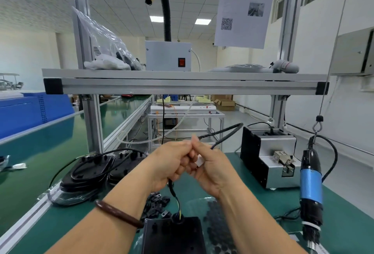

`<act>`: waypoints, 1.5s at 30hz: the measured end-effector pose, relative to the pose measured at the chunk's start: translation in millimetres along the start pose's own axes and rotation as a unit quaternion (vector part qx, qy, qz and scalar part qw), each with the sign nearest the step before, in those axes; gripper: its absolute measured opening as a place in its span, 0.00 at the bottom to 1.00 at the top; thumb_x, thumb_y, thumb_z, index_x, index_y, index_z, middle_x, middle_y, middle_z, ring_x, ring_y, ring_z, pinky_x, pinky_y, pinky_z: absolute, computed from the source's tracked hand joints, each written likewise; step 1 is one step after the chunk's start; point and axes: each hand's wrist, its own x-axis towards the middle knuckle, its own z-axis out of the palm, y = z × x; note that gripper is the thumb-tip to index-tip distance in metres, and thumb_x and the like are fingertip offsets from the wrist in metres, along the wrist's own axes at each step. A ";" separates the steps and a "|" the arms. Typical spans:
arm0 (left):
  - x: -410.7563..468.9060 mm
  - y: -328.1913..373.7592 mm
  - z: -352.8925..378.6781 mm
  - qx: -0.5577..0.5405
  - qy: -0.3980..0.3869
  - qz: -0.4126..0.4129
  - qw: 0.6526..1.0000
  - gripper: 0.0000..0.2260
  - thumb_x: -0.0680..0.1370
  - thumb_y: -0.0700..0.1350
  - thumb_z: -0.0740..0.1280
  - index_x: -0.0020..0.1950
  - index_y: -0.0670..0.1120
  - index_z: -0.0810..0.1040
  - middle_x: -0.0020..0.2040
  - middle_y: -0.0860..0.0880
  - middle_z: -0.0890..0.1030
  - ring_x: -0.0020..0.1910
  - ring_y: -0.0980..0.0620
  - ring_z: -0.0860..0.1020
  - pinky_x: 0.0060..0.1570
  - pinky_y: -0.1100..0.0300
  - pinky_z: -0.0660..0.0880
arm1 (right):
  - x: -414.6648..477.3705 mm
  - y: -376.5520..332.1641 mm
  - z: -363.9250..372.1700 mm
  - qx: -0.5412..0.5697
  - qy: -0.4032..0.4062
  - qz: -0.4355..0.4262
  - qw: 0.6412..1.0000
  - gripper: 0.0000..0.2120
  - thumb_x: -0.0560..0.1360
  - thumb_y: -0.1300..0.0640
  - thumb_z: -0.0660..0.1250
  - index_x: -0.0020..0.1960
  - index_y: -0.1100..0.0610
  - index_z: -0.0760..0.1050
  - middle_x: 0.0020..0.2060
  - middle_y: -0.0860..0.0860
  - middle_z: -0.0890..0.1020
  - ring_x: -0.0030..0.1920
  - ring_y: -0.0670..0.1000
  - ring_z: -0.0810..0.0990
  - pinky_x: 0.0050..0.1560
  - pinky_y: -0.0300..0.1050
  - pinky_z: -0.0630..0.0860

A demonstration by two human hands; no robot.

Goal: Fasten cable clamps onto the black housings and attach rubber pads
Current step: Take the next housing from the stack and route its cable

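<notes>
Left hand [170,162] and right hand [215,169] meet above the green table [344,223], both on the black cable [228,132].
The left hand's fingers curl round the cable, which rises from the black housing [172,235] at the near edge. The right hand pinches a small white piece [199,160] against the cable. Loose cable clamps [155,203] lie just left, bagged rubber pads [218,219] just right, and a blue electric screwdriver [310,183] hangs far right.
</notes>
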 end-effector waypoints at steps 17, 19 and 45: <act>-54.1 -99.3 3.1 0.221 0.165 0.067 0.959 0.06 0.71 0.47 0.75 0.34 0.55 0.82 0.34 0.57 0.83 0.30 0.65 0.75 0.37 0.73 0.71 | 34.8 9.0 -39.0 -0.073 0.333 -0.022 0.940 0.13 0.76 0.57 0.71 0.37 0.57 0.70 0.23 0.50 0.72 0.21 0.45 0.65 0.21 0.37 0.60; -54.1 -100.3 3.9 0.232 0.167 0.075 0.955 0.06 0.72 0.48 0.74 0.34 0.54 0.82 0.31 0.58 0.81 0.29 0.65 0.73 0.36 0.73 0.70 | 33.3 19.5 -47.0 -0.048 0.353 0.003 0.935 0.14 0.76 0.56 0.70 0.36 0.58 0.70 0.23 0.50 0.72 0.22 0.46 0.64 0.20 0.37 0.60; -50.9 -107.6 7.9 0.266 0.222 0.101 0.933 0.09 0.76 0.52 0.68 0.39 0.49 0.81 0.34 0.46 0.78 0.31 0.60 0.69 0.39 0.60 0.73 | -21.0 38.6 -13.5 -0.221 -0.007 0.048 0.974 0.08 0.76 0.59 0.69 0.39 0.59 0.76 0.24 0.49 0.73 0.25 0.46 0.67 0.28 0.37 0.64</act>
